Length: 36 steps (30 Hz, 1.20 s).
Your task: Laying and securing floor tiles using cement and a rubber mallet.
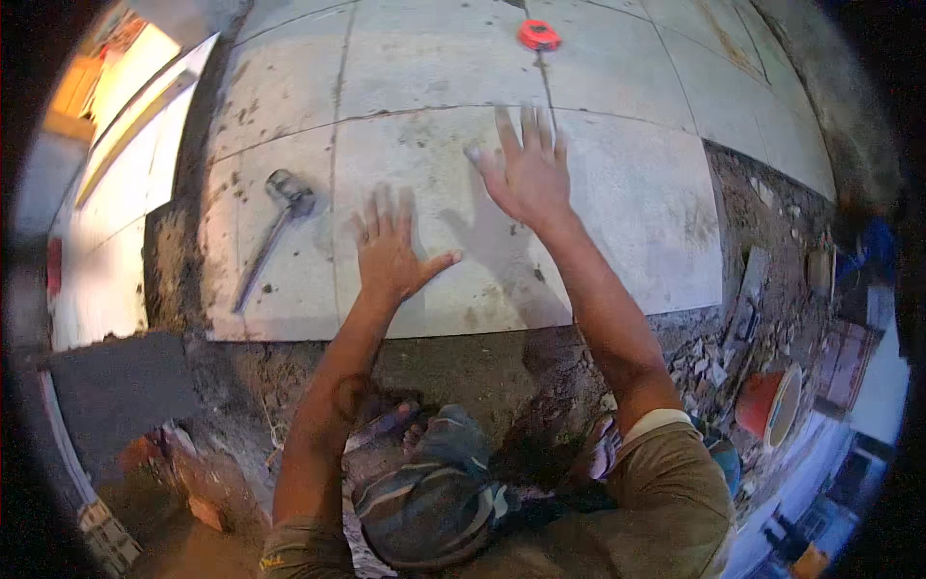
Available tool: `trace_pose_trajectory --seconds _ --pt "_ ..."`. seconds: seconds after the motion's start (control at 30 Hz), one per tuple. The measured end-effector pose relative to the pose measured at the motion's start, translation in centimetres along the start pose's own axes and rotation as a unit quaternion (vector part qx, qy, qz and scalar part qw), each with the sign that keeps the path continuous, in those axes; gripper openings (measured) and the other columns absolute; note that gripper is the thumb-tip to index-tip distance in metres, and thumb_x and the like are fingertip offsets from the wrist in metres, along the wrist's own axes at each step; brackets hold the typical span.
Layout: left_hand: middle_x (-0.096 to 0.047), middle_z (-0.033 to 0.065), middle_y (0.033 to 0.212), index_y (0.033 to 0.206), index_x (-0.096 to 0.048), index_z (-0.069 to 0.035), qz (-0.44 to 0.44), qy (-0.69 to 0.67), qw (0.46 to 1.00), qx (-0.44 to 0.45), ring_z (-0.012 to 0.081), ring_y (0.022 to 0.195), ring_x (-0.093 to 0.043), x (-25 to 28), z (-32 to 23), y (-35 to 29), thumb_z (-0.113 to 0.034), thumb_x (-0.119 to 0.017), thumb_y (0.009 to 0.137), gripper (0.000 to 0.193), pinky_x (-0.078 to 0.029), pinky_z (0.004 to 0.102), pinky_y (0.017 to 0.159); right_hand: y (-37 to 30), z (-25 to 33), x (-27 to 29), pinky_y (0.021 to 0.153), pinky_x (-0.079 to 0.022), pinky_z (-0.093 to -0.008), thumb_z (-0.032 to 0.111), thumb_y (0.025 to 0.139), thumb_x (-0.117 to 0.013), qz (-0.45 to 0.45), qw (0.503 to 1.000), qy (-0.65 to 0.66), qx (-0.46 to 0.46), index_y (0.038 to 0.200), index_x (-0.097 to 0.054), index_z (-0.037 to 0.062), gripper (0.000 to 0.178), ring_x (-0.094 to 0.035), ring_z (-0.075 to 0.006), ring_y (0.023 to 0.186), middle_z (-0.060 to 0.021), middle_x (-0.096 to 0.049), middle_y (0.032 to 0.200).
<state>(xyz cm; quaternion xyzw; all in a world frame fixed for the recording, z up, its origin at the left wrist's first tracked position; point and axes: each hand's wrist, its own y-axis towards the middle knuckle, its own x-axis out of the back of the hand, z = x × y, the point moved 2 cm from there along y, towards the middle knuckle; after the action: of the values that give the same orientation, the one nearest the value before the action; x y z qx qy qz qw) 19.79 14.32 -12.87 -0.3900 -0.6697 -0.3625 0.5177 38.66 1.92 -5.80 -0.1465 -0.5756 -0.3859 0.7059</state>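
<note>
A large pale floor tile (637, 222) lies in front of me among other laid tiles. My left hand (389, 251) rests flat on its near left part with the fingers spread. My right hand (529, 174) is flat on the tile farther away, fingers spread, near the tile's far edge. Neither hand holds anything. A rubber mallet (278, 217) with a dark head and long handle lies on the neighbouring tile to the left of my left hand.
An orange tape measure (538, 35) sits on the far tiles. Bare mortar bed (463, 372) runs along the tile's near edge. Rubble and tile scraps (748, 309) lie at right, with an orange bucket (767, 405). White wall tiles (106, 241) stand at left.
</note>
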Motion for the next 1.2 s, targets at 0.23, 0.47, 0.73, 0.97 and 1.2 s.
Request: trace_pose_trajectory --seconds 0.23,0.47,0.73,0.97,1.2 --pt "-0.011 0.0243 0.159 0.154 -0.020 -0.007 0.006 -0.015 1.000 -0.002 0.0471 0.146 -0.001 -0.3 -4.3 5.6 -0.093 -0.056 0.052 0.138 0.005 0.0693 0.110 2.0 -5.1 -7.4 0.115 -0.010 -0.0591 0.064 0.092 -0.040 0.030 0.999 -0.027 -0.014 0.153 -0.026 0.0140 0.080 -0.017 -0.0430 0.145 -0.0250 -0.021 0.156" --pt "-0.013 0.0245 0.158 0.151 -0.027 -0.003 0.008 0.025 1.000 0.015 0.0478 0.145 -0.001 0.1 -1.8 5.3 -0.094 -0.055 0.051 0.138 0.005 0.0719 0.108 6.0 1.1 -4.0 0.116 -0.011 -0.0581 0.064 0.091 -0.042 -0.043 0.999 -0.009 0.028 0.154 -0.024 0.0140 0.082 -0.019 -0.0412 0.145 -0.0227 -0.020 0.157" --pt "-0.015 0.0233 0.158 0.150 -0.030 -0.002 0.022 0.012 1.000 0.009 0.0454 0.146 -0.004 -0.3 -2.3 4.3 -0.095 -0.051 0.052 0.136 0.002 0.0699 0.110 3.4 0.3 -11.1 0.115 -0.011 -0.0592 0.060 0.090 -0.044 0.038 0.996 -0.033 0.068 0.152 -0.029 0.0137 0.079 -0.020 -0.0409 0.145 -0.0223 -0.024 0.156" --pt "-0.016 0.0237 0.158 0.152 -0.022 -0.003 -0.046 -0.073 0.995 0.054 0.0389 0.147 -0.009 0.2 5.5 1.1 -0.091 -0.052 0.061 0.131 -0.005 0.0590 0.116 7.4 4.9 -0.1 0.114 -0.016 -0.0592 0.054 0.095 -0.042 -0.054 0.989 0.020 0.136 0.150 -0.033 0.0110 0.071 -0.028 -0.0440 0.141 -0.0244 -0.031 0.152" --pt "-0.021 0.0253 0.155 0.150 -0.022 0.003 -0.058 0.002 0.996 0.063 0.0411 0.145 -0.017 1.2 4.8 0.7 -0.091 -0.052 0.060 0.134 -0.009 0.0613 0.115 2.5 5.9 -9.0 0.116 -0.011 -0.0571 0.058 0.091 -0.048 0.126 0.984 -0.075 0.102 0.154 -0.021 0.0128 0.082 -0.017 -0.0394 0.146 -0.0218 -0.014 0.159"
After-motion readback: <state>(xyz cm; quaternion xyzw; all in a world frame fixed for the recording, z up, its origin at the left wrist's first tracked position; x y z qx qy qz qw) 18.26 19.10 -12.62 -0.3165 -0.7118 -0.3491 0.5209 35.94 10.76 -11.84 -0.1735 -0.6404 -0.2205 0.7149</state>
